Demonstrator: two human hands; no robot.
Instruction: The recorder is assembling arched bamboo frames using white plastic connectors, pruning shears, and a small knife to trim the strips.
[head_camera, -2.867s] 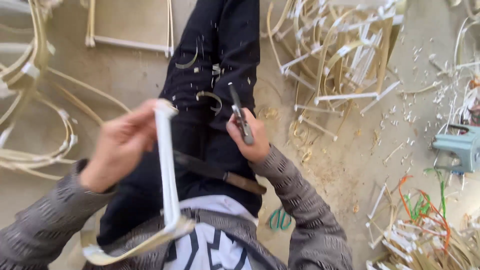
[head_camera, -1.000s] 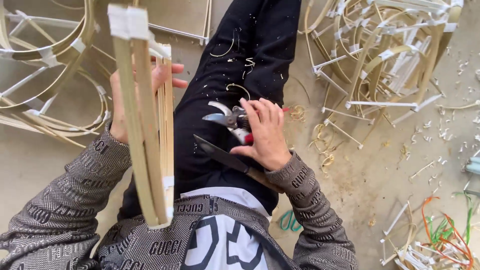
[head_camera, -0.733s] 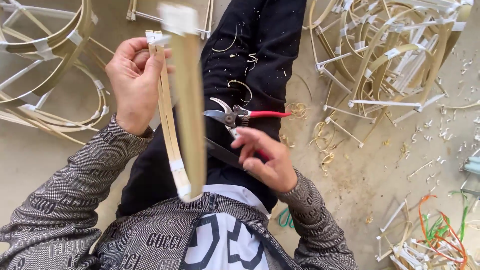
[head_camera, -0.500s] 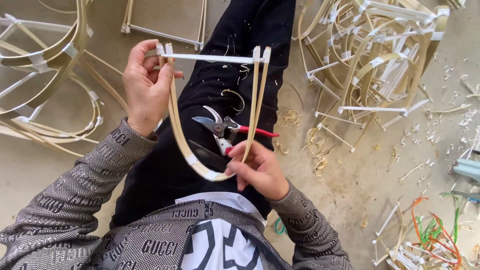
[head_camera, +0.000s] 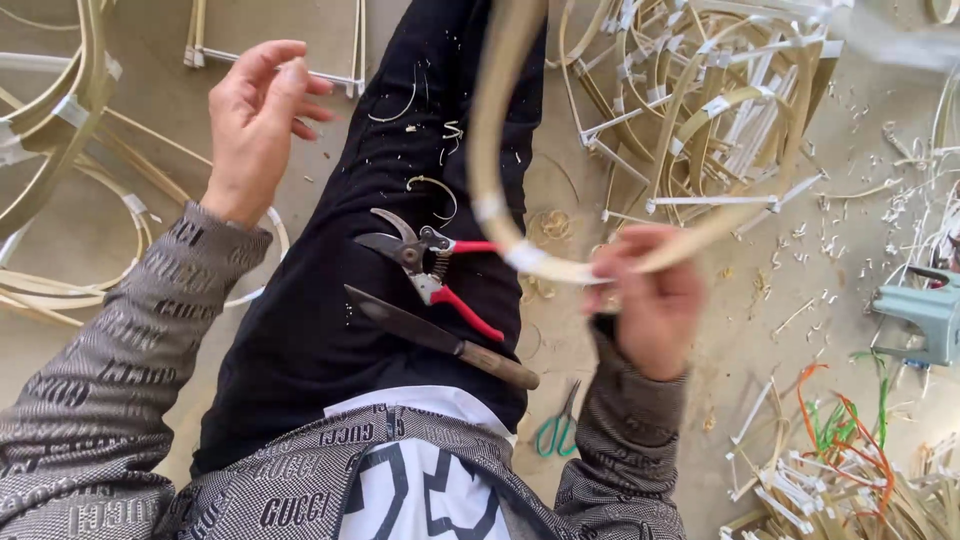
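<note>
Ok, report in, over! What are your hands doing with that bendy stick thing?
Right hand gripping curved bamboo frame. Left hand open, empty. Pruning shears and knife resting on lap.

Red-handled pruners (head_camera: 432, 268), knife (head_camera: 440, 338) on lap; green scissors (head_camera: 556, 428) on floor.

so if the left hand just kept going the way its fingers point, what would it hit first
The left hand is open, fingers aimed up and right toward the pale rectangular strip frame on the floor. That frame looks like the first thing in line, though the hand may be well above it; depth is hard to judge here.
</note>
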